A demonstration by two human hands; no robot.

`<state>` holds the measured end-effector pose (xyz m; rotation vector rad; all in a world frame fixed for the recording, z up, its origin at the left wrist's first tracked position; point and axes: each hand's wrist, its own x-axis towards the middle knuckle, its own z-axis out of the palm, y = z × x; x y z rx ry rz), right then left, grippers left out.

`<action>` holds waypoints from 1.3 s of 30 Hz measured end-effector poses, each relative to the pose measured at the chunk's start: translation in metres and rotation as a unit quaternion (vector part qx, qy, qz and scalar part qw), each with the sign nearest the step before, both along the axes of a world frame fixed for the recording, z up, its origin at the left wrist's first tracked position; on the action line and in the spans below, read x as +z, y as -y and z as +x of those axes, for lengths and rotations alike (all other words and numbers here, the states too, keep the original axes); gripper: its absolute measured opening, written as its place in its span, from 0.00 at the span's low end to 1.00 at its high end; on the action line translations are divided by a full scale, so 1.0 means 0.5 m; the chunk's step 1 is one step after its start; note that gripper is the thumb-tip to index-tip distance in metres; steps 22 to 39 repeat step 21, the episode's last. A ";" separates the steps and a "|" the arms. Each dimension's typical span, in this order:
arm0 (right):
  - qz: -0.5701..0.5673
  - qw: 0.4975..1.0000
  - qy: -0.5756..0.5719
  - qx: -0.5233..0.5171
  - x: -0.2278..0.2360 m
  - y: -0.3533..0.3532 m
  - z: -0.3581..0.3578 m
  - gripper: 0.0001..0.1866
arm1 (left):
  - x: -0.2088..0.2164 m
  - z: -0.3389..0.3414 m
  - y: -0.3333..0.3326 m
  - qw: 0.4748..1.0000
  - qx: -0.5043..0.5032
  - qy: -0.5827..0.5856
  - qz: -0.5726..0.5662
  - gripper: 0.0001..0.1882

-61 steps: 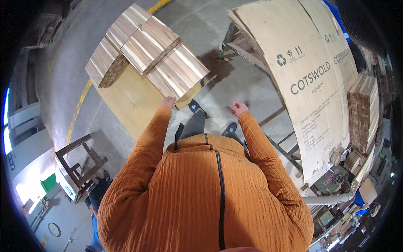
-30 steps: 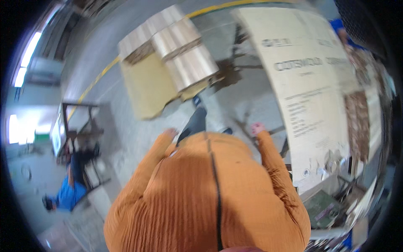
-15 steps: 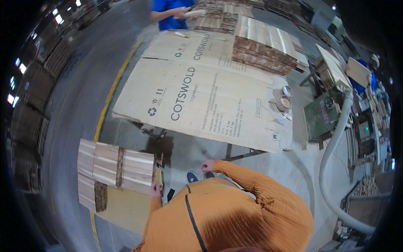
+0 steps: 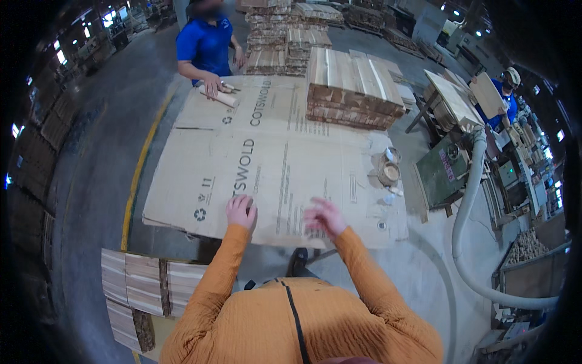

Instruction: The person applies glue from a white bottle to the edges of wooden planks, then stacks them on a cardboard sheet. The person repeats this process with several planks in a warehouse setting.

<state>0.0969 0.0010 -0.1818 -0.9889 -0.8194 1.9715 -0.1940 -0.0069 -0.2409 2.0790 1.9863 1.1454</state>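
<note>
A large flat sheet of printed cardboard [image 4: 267,164] covers the table in front of me. My left hand [image 4: 241,210] is at its near edge, fingers lying on the surface and nothing seen in them. To the right, my right hand [image 4: 326,217] is over the near part of the cardboard, its fingers apart and slightly blurred; whether it touches the sheet I cannot tell. A stack of wooden panels [image 4: 354,91] stands on the far right of the cardboard. Small round containers [image 4: 389,172] sit near the right edge.
Across the table a person in a blue shirt [image 4: 206,48] has a hand on a pale roll [image 4: 218,96]. Wooden panels [image 4: 142,279] lie low at my left. A grey hose [image 4: 464,230] curves beside a green machine [image 4: 441,170] on the right, where another person carries a board [image 4: 488,96].
Both my hands have come up from beside my body to the cardboard's near edge. I am closer to the table, and the far person's hand has lowered the roll onto the cardboard.
</note>
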 end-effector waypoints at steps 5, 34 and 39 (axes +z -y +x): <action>-0.004 0.952 -0.115 -0.285 0.073 -0.376 0.038 0.45 | 0.020 0.025 -0.023 0.999 0.017 -0.049 0.008 0.14; -0.221 0.854 0.061 -0.467 0.238 -0.783 -0.059 0.65 | 0.013 0.029 -0.024 0.996 0.055 -0.069 -0.027 0.15; -0.221 0.854 0.061 -0.467 0.238 -0.783 -0.059 0.65 | 0.013 0.029 -0.024 0.996 0.055 -0.069 -0.027 0.15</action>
